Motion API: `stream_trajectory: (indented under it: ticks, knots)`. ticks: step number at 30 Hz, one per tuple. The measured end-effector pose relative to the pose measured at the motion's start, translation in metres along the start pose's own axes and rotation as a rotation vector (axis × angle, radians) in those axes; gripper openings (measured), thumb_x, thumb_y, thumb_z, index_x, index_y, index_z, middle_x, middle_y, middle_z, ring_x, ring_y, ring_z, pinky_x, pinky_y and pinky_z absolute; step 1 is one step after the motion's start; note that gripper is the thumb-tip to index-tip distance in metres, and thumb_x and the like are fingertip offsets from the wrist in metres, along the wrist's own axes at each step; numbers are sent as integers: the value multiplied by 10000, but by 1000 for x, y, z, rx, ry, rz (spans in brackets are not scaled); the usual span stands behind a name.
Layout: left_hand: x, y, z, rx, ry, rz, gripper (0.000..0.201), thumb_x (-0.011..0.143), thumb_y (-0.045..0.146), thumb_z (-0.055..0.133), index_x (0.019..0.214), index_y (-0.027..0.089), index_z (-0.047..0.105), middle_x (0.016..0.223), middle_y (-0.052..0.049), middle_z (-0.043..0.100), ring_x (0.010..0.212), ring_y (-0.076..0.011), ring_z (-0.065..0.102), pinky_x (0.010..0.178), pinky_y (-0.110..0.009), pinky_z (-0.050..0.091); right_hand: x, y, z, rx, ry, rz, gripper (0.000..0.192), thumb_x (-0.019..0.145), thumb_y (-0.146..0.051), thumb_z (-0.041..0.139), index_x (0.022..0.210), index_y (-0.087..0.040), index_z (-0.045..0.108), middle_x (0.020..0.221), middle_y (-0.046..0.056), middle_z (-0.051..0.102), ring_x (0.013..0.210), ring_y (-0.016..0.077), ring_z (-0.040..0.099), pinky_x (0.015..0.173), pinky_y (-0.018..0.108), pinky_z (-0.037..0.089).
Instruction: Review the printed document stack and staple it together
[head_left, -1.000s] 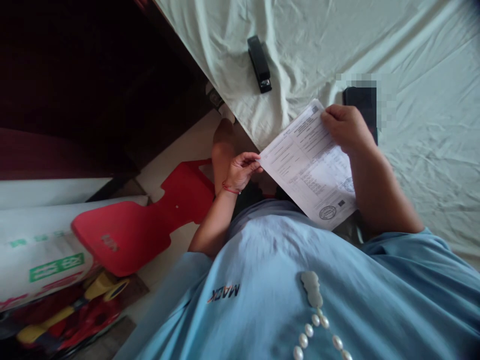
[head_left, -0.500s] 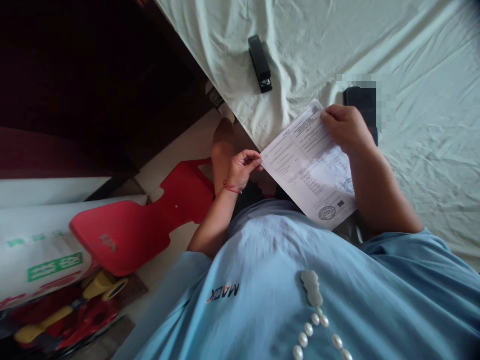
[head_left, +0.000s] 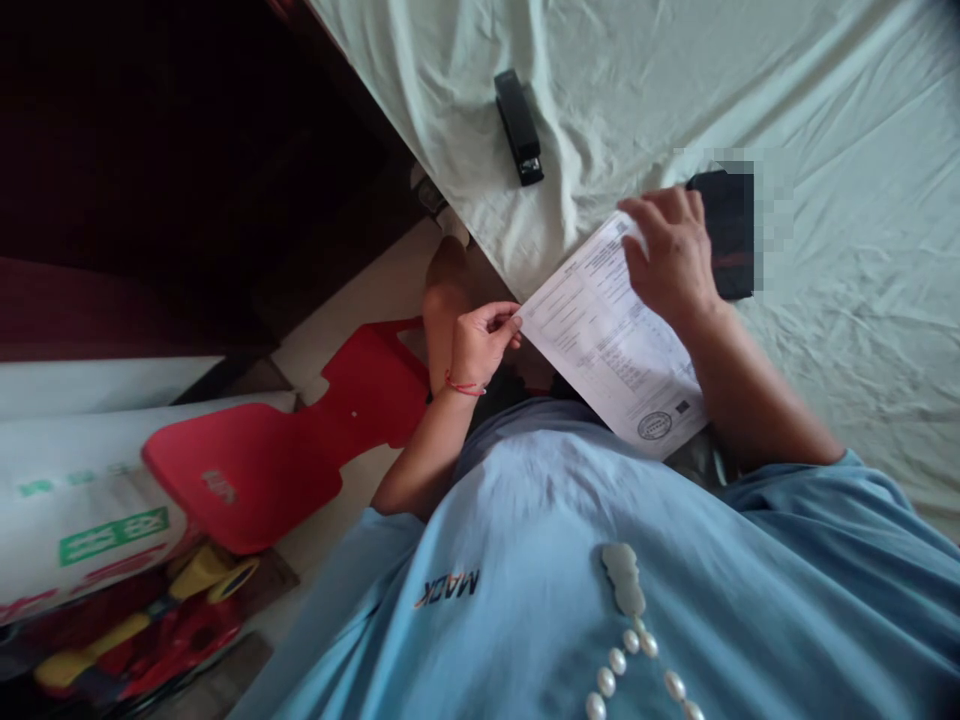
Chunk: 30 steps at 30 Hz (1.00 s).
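A printed paper sheet point(head_left: 600, 330) with a round stamp near its lower corner lies slanted across the edge of the bed and my lap. My left hand point(head_left: 484, 340), a red string round its wrist, pinches the sheet's left corner between thumb and fingers. Over the upper right part of the paper is my right hand point(head_left: 671, 255), its fingers spread and slightly bent; it covers some of the print. Just past that hand is a dark flat object point(head_left: 731, 235), partly blurred out. Farther off, a black stapler point(head_left: 519, 128) rests on the pale cloth.
The wrinkled pale green sheet point(head_left: 847, 330) covers the bed. To the left are a red plastic chair point(head_left: 255, 470), a white printed sack point(head_left: 67, 500) and a red and yellow toy point(head_left: 150, 630). Dark furniture point(head_left: 150, 150) stands at the upper left.
My right hand has let go of the paper's upper edge; its fingers have opened and it has shifted slightly left and up. My left hand keeps its pinch on the corner.
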<state>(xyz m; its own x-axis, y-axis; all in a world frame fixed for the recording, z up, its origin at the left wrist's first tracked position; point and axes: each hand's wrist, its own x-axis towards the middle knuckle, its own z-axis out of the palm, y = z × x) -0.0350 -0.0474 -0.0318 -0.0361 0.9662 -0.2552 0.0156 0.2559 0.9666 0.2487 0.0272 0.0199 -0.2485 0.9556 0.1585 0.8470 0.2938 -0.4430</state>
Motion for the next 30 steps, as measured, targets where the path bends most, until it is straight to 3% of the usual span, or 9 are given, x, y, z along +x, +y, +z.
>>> stream_trajectory:
  ticks: [4,8,13,18,22,25,30]
  knots:
    - [-5,11,2,52,12,78,351,773,449,921,954,158,844,696,-20,760,532,-95,661,500,-189,555,4,-15,5,23,-144,-221,468,1085,-364,398,1466,-338,668,1546,120,610,1434,443,465,1128,688,429]
    - [-7,13,3,86,18,99,348,785,453,910,956,156,850,708,-27,770,534,-98,667,515,-193,571,11,-20,10,-2,-211,-297,440,1062,-392,480,1450,-396,688,1549,88,626,1527,452,413,1171,728,393]
    - [-8,11,4,85,22,89,340,787,450,903,959,162,849,709,-22,769,541,-102,671,521,-198,576,18,-25,8,7,-248,-316,414,1065,-391,474,1366,-349,755,1536,90,653,1559,450,400,1214,723,351]
    - [-8,10,3,69,14,54,291,786,408,900,940,168,841,704,-15,762,542,-101,666,521,-201,565,24,-27,6,37,-302,-340,393,1081,-394,435,1211,-349,804,1296,83,776,1542,413,422,1240,714,300]
    - [-5,7,3,59,16,23,236,795,348,898,924,165,822,668,-2,733,533,-96,658,518,-195,543,34,-23,11,15,-325,-374,397,1092,-409,435,1057,-296,814,1141,83,798,1447,374,518,1277,662,278]
    - [-2,4,5,27,21,-39,208,784,310,905,891,164,802,647,10,711,512,-85,636,495,-185,511,41,-21,16,2,-337,-421,398,1091,-385,449,978,-240,803,1118,93,794,1399,350,553,1283,609,291]
    - [0,3,9,-30,59,-186,163,816,297,867,828,162,777,562,28,641,447,-75,555,412,-177,388,44,-23,19,-12,-371,-468,454,1116,-372,383,988,-214,789,1106,94,785,1375,342,559,1239,625,335]
